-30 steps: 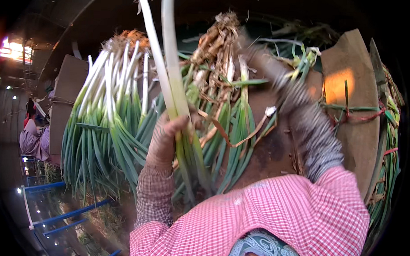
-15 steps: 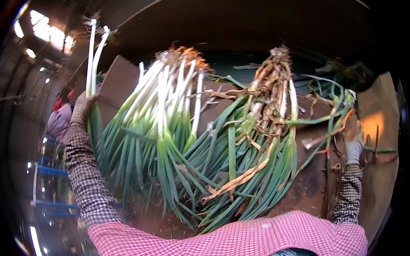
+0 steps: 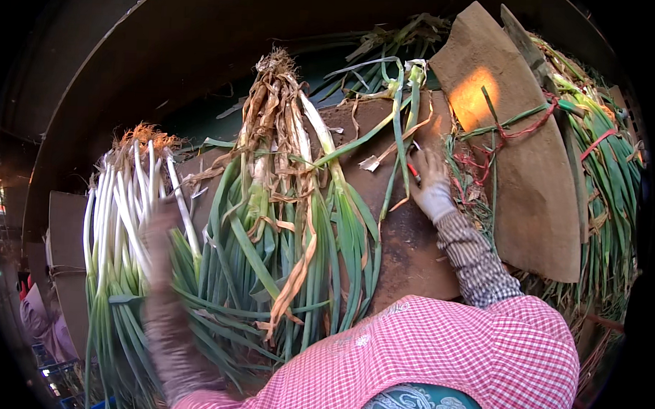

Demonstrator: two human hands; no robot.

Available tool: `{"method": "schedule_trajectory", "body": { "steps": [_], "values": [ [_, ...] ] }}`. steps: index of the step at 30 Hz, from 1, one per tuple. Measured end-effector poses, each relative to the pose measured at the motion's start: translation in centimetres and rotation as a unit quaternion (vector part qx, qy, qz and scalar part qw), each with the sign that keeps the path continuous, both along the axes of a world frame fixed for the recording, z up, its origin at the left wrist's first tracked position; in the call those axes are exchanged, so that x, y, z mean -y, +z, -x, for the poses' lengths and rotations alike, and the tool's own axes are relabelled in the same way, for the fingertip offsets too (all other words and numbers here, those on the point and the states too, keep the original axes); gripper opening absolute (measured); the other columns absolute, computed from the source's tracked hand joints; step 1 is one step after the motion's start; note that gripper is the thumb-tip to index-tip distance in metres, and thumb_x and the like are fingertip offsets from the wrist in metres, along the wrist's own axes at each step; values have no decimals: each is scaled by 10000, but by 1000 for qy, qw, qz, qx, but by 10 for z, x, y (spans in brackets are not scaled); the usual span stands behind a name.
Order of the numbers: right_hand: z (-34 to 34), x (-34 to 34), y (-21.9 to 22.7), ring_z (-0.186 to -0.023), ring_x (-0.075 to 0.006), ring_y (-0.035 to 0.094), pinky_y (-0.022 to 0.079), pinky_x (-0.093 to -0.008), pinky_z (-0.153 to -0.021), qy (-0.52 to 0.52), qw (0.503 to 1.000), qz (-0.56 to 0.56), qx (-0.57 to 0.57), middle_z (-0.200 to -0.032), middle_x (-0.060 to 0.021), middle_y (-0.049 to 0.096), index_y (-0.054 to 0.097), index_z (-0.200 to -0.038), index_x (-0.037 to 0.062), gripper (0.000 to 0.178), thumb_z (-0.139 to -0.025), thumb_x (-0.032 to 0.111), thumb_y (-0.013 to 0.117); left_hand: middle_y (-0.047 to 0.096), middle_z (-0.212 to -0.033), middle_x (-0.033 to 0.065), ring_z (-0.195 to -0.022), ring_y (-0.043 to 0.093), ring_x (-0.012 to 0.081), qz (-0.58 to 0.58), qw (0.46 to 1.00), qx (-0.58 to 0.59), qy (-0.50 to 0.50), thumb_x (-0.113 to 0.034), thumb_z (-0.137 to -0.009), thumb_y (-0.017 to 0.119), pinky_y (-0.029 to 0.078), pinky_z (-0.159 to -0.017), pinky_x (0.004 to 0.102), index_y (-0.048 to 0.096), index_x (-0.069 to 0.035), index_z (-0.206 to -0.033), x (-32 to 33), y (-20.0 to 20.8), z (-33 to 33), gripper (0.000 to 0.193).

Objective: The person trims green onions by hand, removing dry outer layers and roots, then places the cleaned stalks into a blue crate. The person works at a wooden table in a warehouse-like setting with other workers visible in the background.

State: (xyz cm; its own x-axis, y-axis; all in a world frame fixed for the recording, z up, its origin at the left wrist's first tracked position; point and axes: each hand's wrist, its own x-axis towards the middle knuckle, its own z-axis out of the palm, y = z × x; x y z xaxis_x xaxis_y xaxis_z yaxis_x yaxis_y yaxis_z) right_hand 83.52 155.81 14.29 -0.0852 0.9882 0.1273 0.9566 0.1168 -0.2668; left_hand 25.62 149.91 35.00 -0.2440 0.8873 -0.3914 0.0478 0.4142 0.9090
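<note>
My left hand [image 3: 160, 231], smeared by motion, is in front of a pile of green onions [image 3: 110, 218] with bare white stems and orange-brown roots. Blur hides its fingers and anything in them. My right hand [image 3: 432, 178], gloved, lies on the brown board with its fingers stretched forward. A small red-handled tool [image 3: 413, 173] lies against its thumb side; its kind is unclear. Between my hands rests a bunch of untrimmed green onions [image 3: 272, 138], with dry brown skins and long green leaves. One loose green onion [image 3: 407, 99] slants beside the right hand.
A tall brown panel [image 3: 529, 211] stands to the right, tied with red string [image 3: 536, 125]. Beyond it are more green onions [image 3: 603, 171]. Green leaves [image 3: 405, 38] lie at the back. A person in light purple [image 3: 42, 317] is at the far left.
The view has swung right. My left hand, which held two green onions upright at the left, is now in front of the clean pile. My right hand has moved leftward to the red-handled tool.
</note>
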Motion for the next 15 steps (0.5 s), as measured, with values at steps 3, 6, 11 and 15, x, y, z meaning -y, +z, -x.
{"method": "schedule_trajectory", "body": {
  "steps": [3,6,11,15],
  "values": [
    [10,-33,-11,-1438,-403,328,226,-540,-1192,-19,993,89,79,-1534,-216,379,381,-1504,18,978,-749,465,814,658,-1217,175,-1039,649,335,-74,904,-322,-273,-232,-918,642,534,-910,447,605,-61,-1264,-16,-134,-218,388],
    [14,-23,1,-1388,-397,377,250,-530,-1174,-27,990,121,59,-1495,-204,416,327,-1530,24,1044,-730,465,832,653,-1132,214,-1041,651,384,19,837,-512,-192,-273,-873,712,545,-885,471,548,-45,-1267,-37,-191,-319,484],
    [10,-18,44,-1166,-378,533,424,-489,-1019,-1,990,137,-13,-1199,-205,535,413,-1423,24,822,-717,200,797,643,-1086,221,-1067,642,401,62,899,-424,-89,-286,-861,716,513,-931,492,539,-46,-1171,-26,-179,-336,430],
    [35,45,82,-987,-344,645,538,-451,-876,215,942,256,-12,-1079,-167,613,499,-1248,62,524,-796,238,698,620,-1170,229,-1107,611,402,-2,888,-458,-41,-329,-832,738,494,-948,497,527,-8,-1236,-9,-202,-340,557]
  ]
}}
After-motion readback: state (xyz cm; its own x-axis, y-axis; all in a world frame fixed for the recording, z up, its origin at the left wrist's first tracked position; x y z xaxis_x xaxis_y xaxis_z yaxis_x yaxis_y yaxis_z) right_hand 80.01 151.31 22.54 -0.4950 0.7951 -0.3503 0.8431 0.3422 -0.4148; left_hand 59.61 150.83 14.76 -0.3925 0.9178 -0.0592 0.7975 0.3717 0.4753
